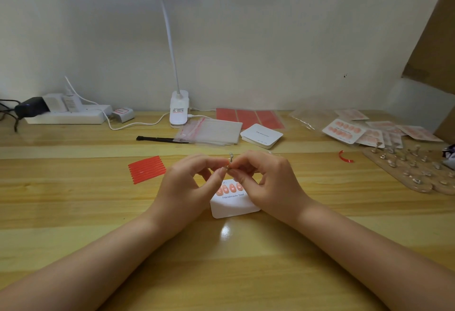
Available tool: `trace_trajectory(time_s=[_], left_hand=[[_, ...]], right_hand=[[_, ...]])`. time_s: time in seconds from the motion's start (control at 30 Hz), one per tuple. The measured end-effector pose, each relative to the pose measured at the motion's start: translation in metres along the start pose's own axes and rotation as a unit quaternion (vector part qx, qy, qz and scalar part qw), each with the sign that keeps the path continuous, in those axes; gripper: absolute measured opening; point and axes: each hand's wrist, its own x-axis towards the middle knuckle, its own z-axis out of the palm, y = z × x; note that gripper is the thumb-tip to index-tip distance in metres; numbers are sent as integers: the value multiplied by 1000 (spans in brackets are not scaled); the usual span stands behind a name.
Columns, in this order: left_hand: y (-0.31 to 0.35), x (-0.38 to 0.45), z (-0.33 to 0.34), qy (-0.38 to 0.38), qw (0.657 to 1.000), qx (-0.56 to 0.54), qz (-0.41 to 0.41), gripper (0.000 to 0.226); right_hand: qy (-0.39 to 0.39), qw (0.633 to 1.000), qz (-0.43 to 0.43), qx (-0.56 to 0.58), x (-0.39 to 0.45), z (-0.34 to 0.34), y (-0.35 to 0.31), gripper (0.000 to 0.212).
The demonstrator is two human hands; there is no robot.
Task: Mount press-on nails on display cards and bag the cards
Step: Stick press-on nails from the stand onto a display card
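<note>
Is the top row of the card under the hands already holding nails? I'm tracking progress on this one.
Yes, several pink nails sit in a row on the white card above its printed line, partly hidden by the right hand.

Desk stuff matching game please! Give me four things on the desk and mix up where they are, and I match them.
Things:
1. red strips
2. clip lamp
3. finished cards
4. card being filled

Places:
A. far right of the desk
B. under both hands, in the middle
C. at the back by the wall, in the middle
D. left of the hands

Pairs: 1-D, 2-C, 3-A, 4-B
</note>
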Motion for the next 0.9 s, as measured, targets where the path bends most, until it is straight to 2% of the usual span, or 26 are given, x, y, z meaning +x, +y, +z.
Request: trace_trajectory(time_s=[0.3, 0.67, 0.9], left_hand=[[3, 3, -6, -11, 1000, -13, 2, 15], [2, 0, -1, 47, 998, 24, 24, 11], [3, 1, -2, 57, 997, 43, 38, 13]], right_hand=[[-2, 1000, 18, 5, 0, 0, -1, 9], [2, 1000, 18, -6, 0, 1, -7, 6], [-3, 999, 44, 11, 0, 2, -10, 6]])
